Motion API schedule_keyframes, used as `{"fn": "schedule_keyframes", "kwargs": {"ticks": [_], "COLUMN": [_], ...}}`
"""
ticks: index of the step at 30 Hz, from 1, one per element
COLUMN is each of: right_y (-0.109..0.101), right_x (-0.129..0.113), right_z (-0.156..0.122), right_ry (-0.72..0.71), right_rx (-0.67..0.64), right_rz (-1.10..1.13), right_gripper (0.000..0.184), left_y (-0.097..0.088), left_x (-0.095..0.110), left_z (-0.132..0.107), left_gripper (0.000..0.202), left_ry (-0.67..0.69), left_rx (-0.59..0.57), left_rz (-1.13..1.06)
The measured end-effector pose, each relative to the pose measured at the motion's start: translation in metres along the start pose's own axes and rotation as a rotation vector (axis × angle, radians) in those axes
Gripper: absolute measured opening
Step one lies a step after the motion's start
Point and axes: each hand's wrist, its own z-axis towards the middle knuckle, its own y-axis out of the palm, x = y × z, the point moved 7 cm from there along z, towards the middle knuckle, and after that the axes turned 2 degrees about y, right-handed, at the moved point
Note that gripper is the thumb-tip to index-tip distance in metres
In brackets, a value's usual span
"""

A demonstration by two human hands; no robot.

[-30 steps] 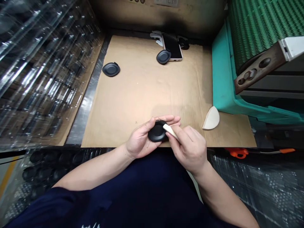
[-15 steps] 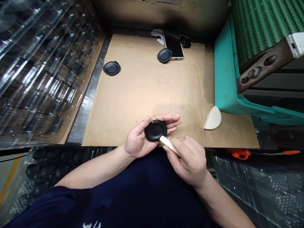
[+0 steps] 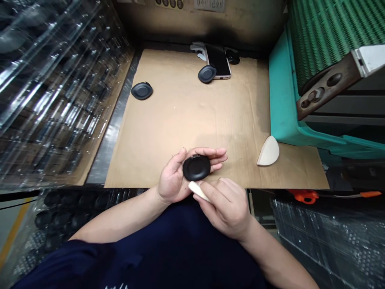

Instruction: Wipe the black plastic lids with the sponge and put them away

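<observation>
Bottom centre: the left hand (image 3: 173, 176) cradles a round black plastic disc (image 3: 196, 168); the right hand (image 3: 224, 212) pinches a cream foam wedge (image 3: 199, 191).

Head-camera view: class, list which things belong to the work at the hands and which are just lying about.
In use:
black disc in left hand
cream pad in right hand

Lying about:
second black disc
third black disc
half-round cream pad
phone
white gloves
teal crate

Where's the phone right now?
In the head view, the smartphone lies at the far edge of the cardboard sheet, with a black disc on its near corner and white gloves to its left.
</observation>
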Motion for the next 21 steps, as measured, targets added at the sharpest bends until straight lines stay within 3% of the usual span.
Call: {"fn": "schedule_keyframes", "kwargs": {"ticks": [7,11,14,16,19,21], "right_y": [-0.002,0.008,0.008,0.000,-0.021,-0.034], "right_x": [0.002,-0.006,-0.008,-0.004,0.015,0.038], "right_z": [0.013,0.016,0.011,0.006,-0.004,-0.011], "right_ry": [0.025,-0.045,-0.067,-0.059,0.055,0.207], "right_rx": [0.083,0.023,-0.029,0.008,0.154,0.246], "right_rz": [-0.071,-0.083,-0.003,0.086,0.150,0.140], "right_gripper": [0.018,0.013,0.012,0.018,0.027,0.025], "left_y": [0.006,0.001,-0.003,-0.005,-0.009,-0.009], "left_x": [-0.002,-0.004,-0.004,-0.005,-0.004,0.002], "left_z": [-0.002,-0.002,-0.002,-0.002,-0.004,-0.007], "left_gripper": [0.062,0.060,0.057,0.052,0.045,0.051], "left_ry": [-0.009,-0.034,-0.042,-0.039,0.018,0.124], "left_rx": [-0.075,-0.040,-0.022,-0.024,-0.015,-0.024], "left_rz": [0.114,0.065,0.025,0.031,0.138,0.344]}}
